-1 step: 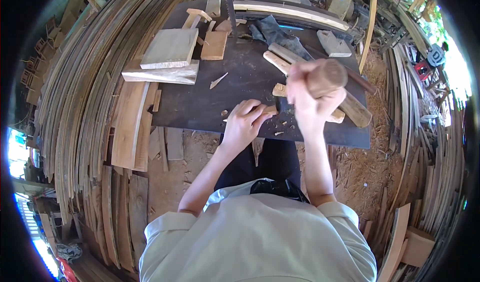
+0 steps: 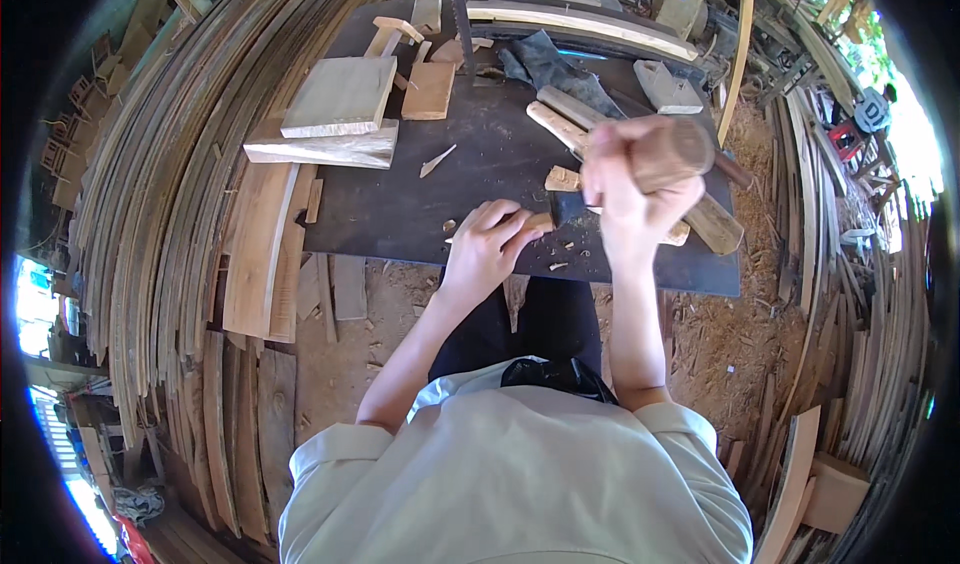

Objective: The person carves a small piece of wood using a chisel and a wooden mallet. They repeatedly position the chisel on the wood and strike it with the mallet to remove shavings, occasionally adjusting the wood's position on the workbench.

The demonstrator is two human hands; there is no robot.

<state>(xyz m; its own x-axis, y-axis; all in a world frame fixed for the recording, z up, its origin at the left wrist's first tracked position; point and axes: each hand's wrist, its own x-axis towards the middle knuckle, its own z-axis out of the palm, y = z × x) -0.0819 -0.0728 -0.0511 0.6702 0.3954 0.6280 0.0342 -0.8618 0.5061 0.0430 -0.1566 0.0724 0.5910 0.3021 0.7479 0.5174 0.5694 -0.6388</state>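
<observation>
My left hand (image 2: 483, 247) is closed round a short light wood piece (image 2: 540, 222) near the table's front edge. Against the end of this wood stands a dark, flat metal piece (image 2: 567, 207); whether it belongs to what my right hand holds, I cannot tell. My right hand (image 2: 640, 199), blurred by motion, is raised above the table, closed round a thick wooden handle (image 2: 675, 152) whose round end faces up. Beneath that hand, partly covered, lie a wooden block (image 2: 562, 179) and a squared wood bar (image 2: 712, 222). Small chips (image 2: 558, 266) are scattered close by.
Flat boards (image 2: 340, 94) are stacked at the dark table's (image 2: 400, 204) far left, near a brown block (image 2: 428, 91). A dark cloth (image 2: 560, 69) and a pale wedge (image 2: 667, 87) lie at the back. Long wood strips (image 2: 170, 194) line the left side; shavings cover the floor (image 2: 725, 364).
My right hand has shifted a little to the right with the wooden handle, uncovering more of the dark metal piece. My left hand stays nearly where it was.
</observation>
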